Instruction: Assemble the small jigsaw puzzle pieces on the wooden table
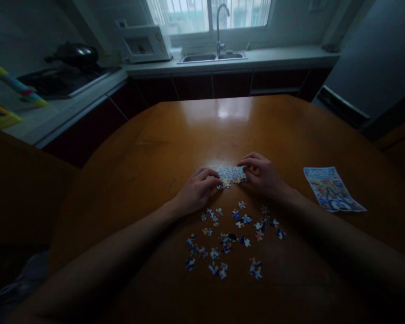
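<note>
A partly joined jigsaw puzzle, light blue with a ragged near edge, lies on the wooden table between my hands. My left hand has its fingers closed at the puzzle's left edge. At the right edge, the thumb and fingers of my right hand are curled in a pinch on the puzzle's upper right corner. Nearer to me, several loose jigsaw pieces are scattered between my forearms, some of them overlapping.
A creased picture sheet lies on the table, right of my right arm. Beyond the table run a counter with a sink, a microwave, and a stove with a dark pan. A fridge stands at the right.
</note>
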The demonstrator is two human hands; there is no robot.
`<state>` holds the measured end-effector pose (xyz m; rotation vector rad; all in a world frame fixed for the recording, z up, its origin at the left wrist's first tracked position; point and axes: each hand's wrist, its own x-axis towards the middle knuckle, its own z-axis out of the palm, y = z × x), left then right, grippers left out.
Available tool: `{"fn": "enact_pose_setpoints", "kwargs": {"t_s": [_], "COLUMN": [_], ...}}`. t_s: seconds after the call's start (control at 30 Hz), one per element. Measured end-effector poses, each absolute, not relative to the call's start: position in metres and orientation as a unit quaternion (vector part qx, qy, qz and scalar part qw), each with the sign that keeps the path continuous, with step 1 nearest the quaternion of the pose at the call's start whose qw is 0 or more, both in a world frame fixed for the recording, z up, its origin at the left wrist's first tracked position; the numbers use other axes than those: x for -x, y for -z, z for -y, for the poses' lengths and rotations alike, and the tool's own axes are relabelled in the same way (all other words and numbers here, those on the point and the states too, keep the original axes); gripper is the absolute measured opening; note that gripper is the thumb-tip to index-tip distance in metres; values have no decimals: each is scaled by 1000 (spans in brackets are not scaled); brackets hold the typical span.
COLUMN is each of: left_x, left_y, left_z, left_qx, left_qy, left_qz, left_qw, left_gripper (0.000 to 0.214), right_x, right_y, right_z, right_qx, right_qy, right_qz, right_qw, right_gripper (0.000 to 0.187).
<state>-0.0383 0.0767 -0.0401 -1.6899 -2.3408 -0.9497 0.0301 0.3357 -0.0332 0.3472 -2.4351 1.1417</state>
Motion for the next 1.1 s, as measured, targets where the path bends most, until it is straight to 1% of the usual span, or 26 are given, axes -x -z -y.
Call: {"fn": "enact_pose_setpoints", "kwargs": {"t_s": [0.1, 0.17, 0.27, 0.37, 0.43, 0.57, 0.67, 0.77, 0.87, 0.93, 0.97, 1.0, 1.07, 1.1], "left_x": [38, 37, 38, 39, 40, 41, 41, 42, 42, 42, 42, 42, 41, 41], "left_y": [40, 41, 41, 43, 43, 43, 43, 44, 45, 45, 45, 44, 44, 44], "left_z": [-77, -78, -78, -78, -78, -79, -79, -79, -79, -79, -79, -79, -80, -80], "left_qx": [553, 553, 554, 555, 556, 556, 553, 553, 557, 557, 556, 554, 551, 550], "left_qy": [314, 314, 313, 314, 313, 319, 324, 322, 320, 318, 318, 320, 321, 321], "left_qz": [770, 770, 770, 769, 768, 767, 767, 768, 766, 767, 767, 768, 770, 770], "left_qw": [49, 46, 46, 47, 43, 35, 38, 34, 30, 31, 32, 32, 30, 29], "left_gripper": [40, 37, 33, 28, 27, 30, 30, 27, 24, 23, 23, 24, 25, 26], "right_x": [-41, -52, -72, -90, -99, -107, -107, -108, -110, -111, -110, -109, -104, -100], "right_y": [6, -9, -16, -8, 0, 7, 8, 9, 8, 7, 7, 6, 6, 7], "right_z": [-346, -352, -361, -367, -369, -370, -370, -372, -376, -378, -378, -378, -375, -373], "right_qx": [-141, -171, -200, -213, -208, -194, -186, -160, -124, -105, -99, -95, -92, -88], "right_qy": [-394, -365, -320, -296, -293, -303, -298, -316, -356, -391, -412, -433, -466, -475], "right_qz": [902, 915, 924, 923, 925, 929, 932, 928, 912, 899, 892, 886, 877, 875], "right_qw": [107, 27, -64, -118, -126, -92, -88, -114, -160, -168, -158, -137, -69, -30], "right_gripper": [12, 10, 14, 16, 14, 14, 12, 10, 11, 8, 5, 11, 25, 26]}}
